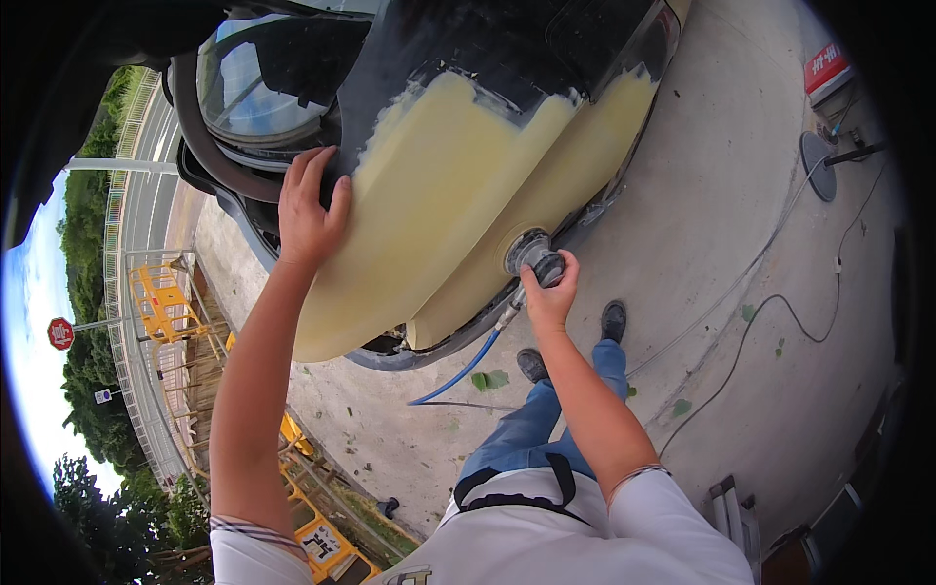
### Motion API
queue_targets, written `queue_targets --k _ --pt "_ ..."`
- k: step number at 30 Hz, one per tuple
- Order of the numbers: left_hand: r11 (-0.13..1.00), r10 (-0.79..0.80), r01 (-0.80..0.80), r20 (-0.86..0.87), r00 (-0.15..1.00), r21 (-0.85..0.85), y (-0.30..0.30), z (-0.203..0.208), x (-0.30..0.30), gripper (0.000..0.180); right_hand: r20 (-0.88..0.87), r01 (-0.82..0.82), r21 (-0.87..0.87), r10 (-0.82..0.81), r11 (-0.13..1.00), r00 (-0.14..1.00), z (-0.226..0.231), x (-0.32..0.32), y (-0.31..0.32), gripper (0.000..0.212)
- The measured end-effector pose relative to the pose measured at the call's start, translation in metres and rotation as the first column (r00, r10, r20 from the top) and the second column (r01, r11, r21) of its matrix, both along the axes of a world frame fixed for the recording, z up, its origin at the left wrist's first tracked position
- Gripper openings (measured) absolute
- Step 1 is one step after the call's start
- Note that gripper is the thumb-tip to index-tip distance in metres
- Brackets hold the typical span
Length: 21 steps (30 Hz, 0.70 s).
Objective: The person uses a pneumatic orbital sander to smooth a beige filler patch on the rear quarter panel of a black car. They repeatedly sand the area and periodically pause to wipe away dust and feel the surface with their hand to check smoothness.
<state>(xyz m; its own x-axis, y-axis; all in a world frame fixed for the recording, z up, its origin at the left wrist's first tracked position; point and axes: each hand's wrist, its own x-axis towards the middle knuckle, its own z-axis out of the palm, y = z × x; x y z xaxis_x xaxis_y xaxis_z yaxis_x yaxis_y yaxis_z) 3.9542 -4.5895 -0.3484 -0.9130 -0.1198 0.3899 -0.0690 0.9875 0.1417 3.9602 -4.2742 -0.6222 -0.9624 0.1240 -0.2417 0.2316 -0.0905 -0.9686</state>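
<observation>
A dark car body panel (458,166) curves across the view, much of it covered in pale yellow filler with ragged upper edges. My right hand (553,292) is wrapped round a small air sander (532,253), whose round pad lies against the yellow surface low on the panel. From the sander a blue air hose (456,372) runs down to the left. My left hand (314,207) rests with fingers stretched on the panel's upper left edge, beside the dark window frame (210,146).
Grey cables (780,297) trail over the concrete floor (721,195) at the right. A round stand base (817,166) and a red box (827,70) are at the far right. Yellow barriers (168,300) and a railing stand on the left. Green leaves (490,380) lie near my feet.
</observation>
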Motion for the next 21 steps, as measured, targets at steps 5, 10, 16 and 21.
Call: queue_targets --k 5,10,16,21 --pt "0.995 -0.073 0.067 0.082 0.994 0.078 -0.006 0.0 -0.001 0.042 -0.071 0.107 0.114 -0.1 0.988 0.993 -0.003 0.0 -0.017 0.056" --pt "0.991 -0.073 0.056 0.148 0.986 0.118 -0.012 -0.003 0.0 0.046 -0.173 0.1 0.192 -0.067 0.976 0.983 -0.01 -0.045 0.003 0.05" --pt "0.997 -0.07 0.06 0.182 0.981 0.057 -0.015 -0.001 0.0 0.048 -0.324 0.085 0.247 -0.001 0.965 0.946 0.005 -0.159 0.034 0.05" --pt "0.998 -0.026 0.016 0.18 0.983 0.059 -0.008 -0.001 -0.001 0.049 -0.174 0.034 0.361 0.031 0.932 0.984 0.017 -0.301 0.08 0.054"
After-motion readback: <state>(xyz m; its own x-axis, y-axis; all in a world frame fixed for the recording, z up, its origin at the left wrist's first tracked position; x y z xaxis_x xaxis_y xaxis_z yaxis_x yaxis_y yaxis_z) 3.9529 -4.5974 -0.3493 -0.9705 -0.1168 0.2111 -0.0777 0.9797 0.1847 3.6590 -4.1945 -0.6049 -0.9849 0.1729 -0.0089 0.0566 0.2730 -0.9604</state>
